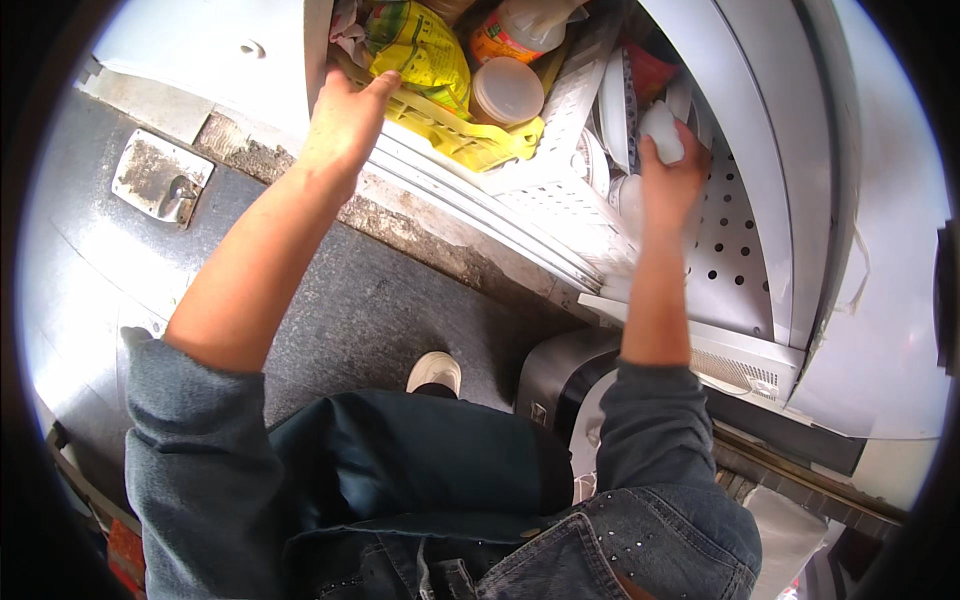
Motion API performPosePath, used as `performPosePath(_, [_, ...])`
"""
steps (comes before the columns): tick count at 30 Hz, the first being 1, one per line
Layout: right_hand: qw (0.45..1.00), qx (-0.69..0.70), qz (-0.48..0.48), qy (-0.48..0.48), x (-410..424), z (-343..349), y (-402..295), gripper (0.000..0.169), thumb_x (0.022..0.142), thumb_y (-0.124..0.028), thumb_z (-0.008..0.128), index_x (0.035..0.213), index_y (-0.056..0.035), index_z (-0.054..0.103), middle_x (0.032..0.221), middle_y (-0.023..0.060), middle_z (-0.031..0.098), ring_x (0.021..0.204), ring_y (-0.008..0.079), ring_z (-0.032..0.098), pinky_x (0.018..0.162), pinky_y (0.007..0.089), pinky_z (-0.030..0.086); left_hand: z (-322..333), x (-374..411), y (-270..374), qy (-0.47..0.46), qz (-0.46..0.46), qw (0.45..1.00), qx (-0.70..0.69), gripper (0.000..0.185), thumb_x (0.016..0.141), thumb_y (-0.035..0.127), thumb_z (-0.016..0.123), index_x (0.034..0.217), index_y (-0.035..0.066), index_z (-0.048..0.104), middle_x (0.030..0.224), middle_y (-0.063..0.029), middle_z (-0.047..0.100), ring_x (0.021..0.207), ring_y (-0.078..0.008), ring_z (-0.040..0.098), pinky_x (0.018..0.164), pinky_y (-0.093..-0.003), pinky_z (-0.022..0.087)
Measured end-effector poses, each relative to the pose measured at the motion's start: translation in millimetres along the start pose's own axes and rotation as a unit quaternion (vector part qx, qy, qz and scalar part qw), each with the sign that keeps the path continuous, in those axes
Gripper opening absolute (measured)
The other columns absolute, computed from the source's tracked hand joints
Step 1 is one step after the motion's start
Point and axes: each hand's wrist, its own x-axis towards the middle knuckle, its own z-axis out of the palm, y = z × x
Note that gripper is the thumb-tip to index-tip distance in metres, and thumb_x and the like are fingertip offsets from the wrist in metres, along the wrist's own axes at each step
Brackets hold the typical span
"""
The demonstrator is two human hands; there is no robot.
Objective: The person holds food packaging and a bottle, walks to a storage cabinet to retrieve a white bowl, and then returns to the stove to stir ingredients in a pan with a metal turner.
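My left hand [345, 124] is at the front rim of a yellow plastic basket [491, 146], its thumb and fingers around the rim. In this basket are a yellow printed plastic bag [420, 56], a tub with a pale round lid [508, 90] and a bottle with an orange label [510, 37]. My right hand [675, 176] reaches into the white cabinet and grasps a small white object [661, 131], its exact kind unclear. Close to that hand stand white plates [616, 112] on edge and patterned bowls [592, 161], partly hidden by a white perforated rack [574, 97].
A perforated white panel [739, 225] lies beside the right forearm, edged by a curved white door frame [772, 150]. Below stands a grey and black bin-like container [555, 375]. A stained metal floor plate [163, 178] sits on the dark floor [352, 300], next to a rough, broken ledge [427, 240].
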Motion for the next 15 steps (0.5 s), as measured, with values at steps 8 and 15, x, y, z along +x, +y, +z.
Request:
performPosePath(8, [0.969, -0.225, 0.016, -0.102, 28.4, 21.1, 151.3, 0.059, 0.065, -0.029, 0.078, 0.114, -0.0026, 0.058, 0.119, 0.0156, 0.053, 0.114, 0.0289, 0.046, 0.091, 0.04, 0.041, -24.8, -32.4, -25.2, -0.078, 0.019, 0.996, 0.046, 0.076, 0.09, 0.039, 0.051, 0.143, -0.001, 0.013, 0.147, -0.0196, 0.022, 0.136, -0.0286, 0.022, 0.111, -0.0382, 0.018])
performPosePath(15, [0.979, 0.129, 0.123, -0.099, 22.8, -31.9, 108.3, 0.035, 0.073, -0.016, 0.071, 0.103, 0.0007, 0.061, 0.096, 0.0092, 0.064, 0.084, 0.02, 0.06, 0.078, 0.0304, 0.044, -51.1, -67.9, -28.9, -0.168, -0.005, 0.983, 0.073, 0.067, 0.092, 0.037, 0.05, 0.141, 0.0, 0.023, 0.144, -0.0201, 0.028, 0.134, -0.0286, 0.029, 0.109, -0.039, 0.023])
